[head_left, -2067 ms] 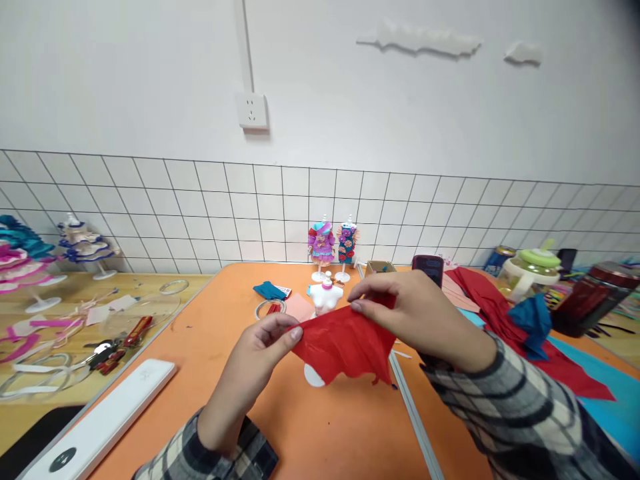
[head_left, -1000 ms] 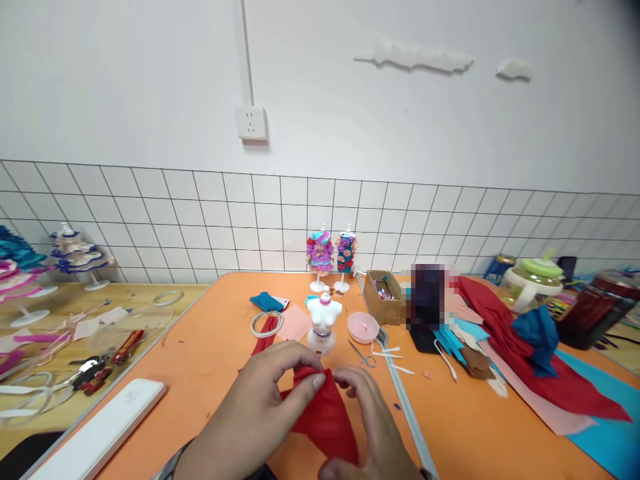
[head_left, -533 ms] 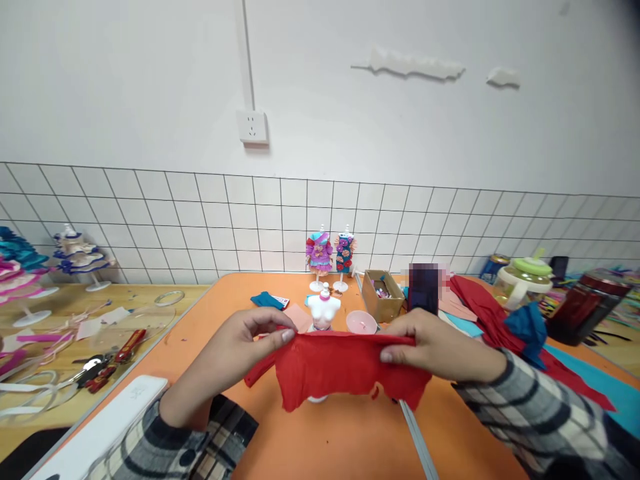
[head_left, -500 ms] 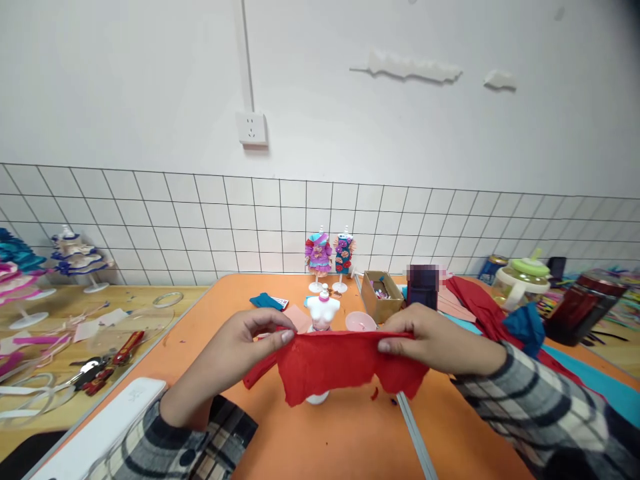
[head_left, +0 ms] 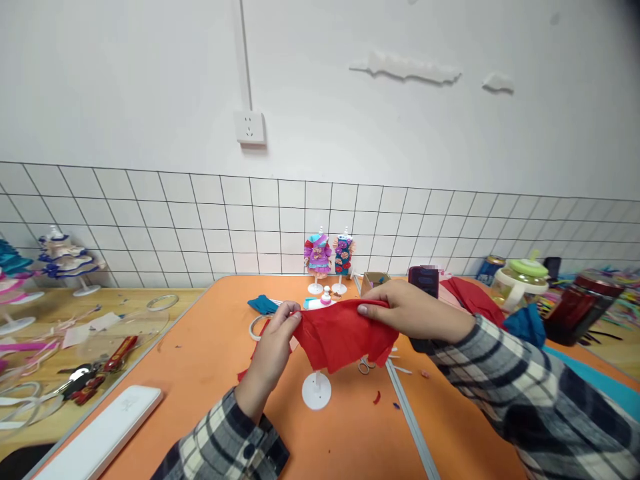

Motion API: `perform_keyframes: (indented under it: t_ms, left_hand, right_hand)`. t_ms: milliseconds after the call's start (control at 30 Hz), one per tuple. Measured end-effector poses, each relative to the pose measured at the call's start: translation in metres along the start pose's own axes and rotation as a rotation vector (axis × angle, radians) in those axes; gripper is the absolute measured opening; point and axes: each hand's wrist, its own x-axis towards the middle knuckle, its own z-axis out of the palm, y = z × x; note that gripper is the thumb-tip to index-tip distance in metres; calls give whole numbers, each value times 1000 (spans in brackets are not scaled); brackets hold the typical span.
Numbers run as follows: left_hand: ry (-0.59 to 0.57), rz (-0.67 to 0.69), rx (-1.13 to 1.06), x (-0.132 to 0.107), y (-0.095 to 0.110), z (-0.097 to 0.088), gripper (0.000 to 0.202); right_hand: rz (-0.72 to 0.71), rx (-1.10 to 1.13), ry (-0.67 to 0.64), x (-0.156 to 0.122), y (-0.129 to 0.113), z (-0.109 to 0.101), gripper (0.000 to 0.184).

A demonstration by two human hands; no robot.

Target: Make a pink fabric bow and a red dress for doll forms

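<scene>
A piece of thin red crepe paper [head_left: 345,337] is stretched between my two hands by its top edge. My left hand [head_left: 277,340] pinches its left corner, and my right hand [head_left: 407,310] grips the upper right part between thumb and fingers. Behind the paper stands a small white mannequin; only its neck and shoulders [head_left: 323,300] and its round white base [head_left: 317,391] show, the rest being covered. Whether the paper touches the mannequin I cannot tell. Beside the paper's lower right edge lie scissors [head_left: 366,365], partly hidden.
Two dressed mini mannequins [head_left: 318,257] stand by the tiled wall. A cardboard box [head_left: 375,280], a phone [head_left: 423,281], a green-lidded jug [head_left: 523,283] and a dark red bottle [head_left: 583,310] are at right. A white power bank [head_left: 103,430] and keys [head_left: 77,383] lie left.
The red paper has risen and drawn closer to the mannequin, uncovering its base and covering more of its torso. My hands are nearer each other, and the scissors have come into view.
</scene>
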Motion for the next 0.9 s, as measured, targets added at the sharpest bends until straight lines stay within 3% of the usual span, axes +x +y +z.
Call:
perform_keyframes:
  t_ms: [167,333,600,767,900]
  left_hand:
    - [29,22,60,1,-6,6,19]
    - [23,70,49,-1,-14,8,26]
    - [5,-24,-124,-2,-27,10,37]
    - [-20,-39,-291,-1,-37,13,40]
    - [-27,-61,-380,-3,-36,18,39]
  right_hand:
    - [34,114,46,5,12,-1,40]
    - [103,445,-102,13,32,9,44]
    - [125,931,-234,32,48,55,40]
    - [-10,1323,-229,50,62,88,37]
    - [-55,1455,-257,63,76,120,39]
